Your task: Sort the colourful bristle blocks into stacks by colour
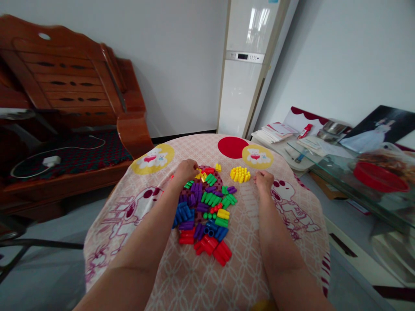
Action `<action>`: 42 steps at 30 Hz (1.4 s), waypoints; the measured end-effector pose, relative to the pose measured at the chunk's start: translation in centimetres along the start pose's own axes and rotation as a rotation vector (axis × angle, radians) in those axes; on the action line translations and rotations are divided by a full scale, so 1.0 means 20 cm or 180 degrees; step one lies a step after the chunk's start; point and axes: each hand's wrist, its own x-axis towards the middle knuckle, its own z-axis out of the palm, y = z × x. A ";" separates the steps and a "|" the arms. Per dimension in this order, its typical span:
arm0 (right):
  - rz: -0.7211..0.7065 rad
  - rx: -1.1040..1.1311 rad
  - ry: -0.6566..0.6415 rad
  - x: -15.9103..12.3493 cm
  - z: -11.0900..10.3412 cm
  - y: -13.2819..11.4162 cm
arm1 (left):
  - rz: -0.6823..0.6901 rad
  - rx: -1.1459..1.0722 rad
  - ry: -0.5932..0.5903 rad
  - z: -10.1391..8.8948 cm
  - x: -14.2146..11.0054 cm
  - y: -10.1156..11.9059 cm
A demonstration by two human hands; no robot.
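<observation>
Plastic building blocks of linked tubes, in several colours, lie in a loose heap in the middle of the table. At the heap's far left edge is my left hand [187, 170], its fingers curled down beside some yellow blocks [202, 176]; whether one is between the fingertips is hidden. My right hand [264, 179] is closed just right of a tight group of yellow blocks [240, 174] standing upright, with a small gap between. What its fingers hold, if anything, does not show. Green blocks [210, 198], purple blocks [193, 194], blue blocks [183, 214] and red blocks [207, 245] lie nearer me.
A patterned cloth [240, 276] covers the round table. To the left stands a wooden bench [74, 86] with a white charger [52, 161]. On the right, a glass shelf [363, 185] bears papers and a red bowl [379, 176]. A tall white cabinet unit [238, 95] stands behind.
</observation>
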 end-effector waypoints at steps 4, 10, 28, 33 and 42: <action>0.0008 0.0036 -0.0043 0.00 0.00 0.00 | 0.0205 0.0401 -0.0384 0.07 0.01 0.19; -0.0087 -0.0005 -0.0002 -0.02 -0.01 -0.01 | 0.0810 0.0659 -0.1016 0.34 -0.01 0.39; 0.0010 0.0013 -0.0031 0.00 0.00 0.00 | 0.0085 0.1128 -0.0330 0.07 0.04 0.13; 0.0032 0.0031 -0.0037 -0.01 0.00 -0.01 | 0.0084 0.1151 -0.0678 0.07 -0.05 0.04; 0.0065 0.0193 -0.0055 -0.02 -0.01 -0.02 | -0.0086 0.0759 -0.0487 0.03 -0.03 0.15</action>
